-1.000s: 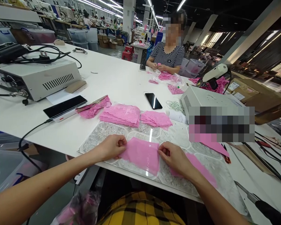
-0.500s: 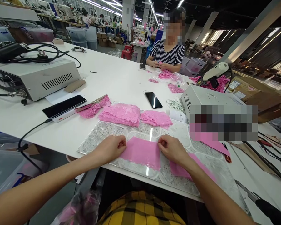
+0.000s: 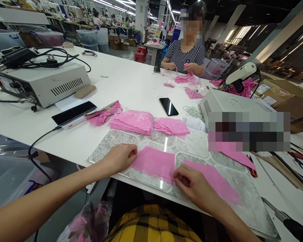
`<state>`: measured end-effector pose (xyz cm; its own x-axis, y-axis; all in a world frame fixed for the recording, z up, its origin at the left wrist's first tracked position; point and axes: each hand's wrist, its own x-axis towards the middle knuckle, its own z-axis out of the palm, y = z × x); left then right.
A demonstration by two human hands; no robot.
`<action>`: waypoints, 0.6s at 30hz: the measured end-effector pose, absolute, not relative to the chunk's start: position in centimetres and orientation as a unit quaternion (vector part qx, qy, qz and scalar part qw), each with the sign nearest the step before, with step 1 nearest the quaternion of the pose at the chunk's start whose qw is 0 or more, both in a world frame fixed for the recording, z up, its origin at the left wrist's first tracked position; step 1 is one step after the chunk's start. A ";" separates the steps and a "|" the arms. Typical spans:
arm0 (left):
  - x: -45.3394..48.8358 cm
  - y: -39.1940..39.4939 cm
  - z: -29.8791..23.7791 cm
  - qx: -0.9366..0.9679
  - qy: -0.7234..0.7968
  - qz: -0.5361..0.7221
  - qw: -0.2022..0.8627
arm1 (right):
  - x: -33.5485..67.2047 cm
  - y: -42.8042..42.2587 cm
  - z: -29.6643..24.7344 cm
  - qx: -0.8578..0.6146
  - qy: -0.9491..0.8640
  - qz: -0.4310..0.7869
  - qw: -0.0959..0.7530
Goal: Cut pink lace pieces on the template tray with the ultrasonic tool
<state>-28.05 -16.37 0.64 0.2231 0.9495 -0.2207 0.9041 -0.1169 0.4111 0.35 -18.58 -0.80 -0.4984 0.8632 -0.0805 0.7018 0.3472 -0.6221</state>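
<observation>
A flat pink fabric piece point(image 3: 154, 164) with a wavy lower edge lies on the marbled board point(image 3: 189, 143) before me. My left hand point(image 3: 122, 157) is closed, thumb and forefinger pinching the fabric's left edge near its upper corner. At the lower right corner, my right hand point(image 3: 192, 181) has its fingers curled together on the fabric's edge. Another pink piece point(image 3: 217, 183) lies flat to the right, partly behind my right hand. Beyond the board's middle sit a thick stack of pink lace pieces point(image 3: 131, 122) and a smaller stack point(image 3: 171, 126).
A grey machine box point(image 3: 58, 82) with cables stands at left, another point(image 3: 232, 104) at right. Phones point(image 3: 168, 106), a tied pink bundle point(image 3: 104, 114) and scissors point(image 3: 280, 213) lie on the table. Across it, a person in a striped top point(image 3: 185, 55) handles pink strips.
My right hand has moved down the fabric's right edge, from the upper to the lower corner. My left hand stays at the left edge. The person opposite has moved their hands apart.
</observation>
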 end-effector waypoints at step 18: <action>-22.5 -16.9 -1.5 0.925 0.313 0.191 0.098 | 9.9 -21.9 -1.0 -0.602 -0.712 0.135 0.336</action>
<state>-22.51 -16.92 -1.45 0.7308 0.6167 0.2925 0.5413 -0.7847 0.3021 9.87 -21.92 -0.98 -0.0500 0.9476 0.3156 0.7655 0.2393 -0.5973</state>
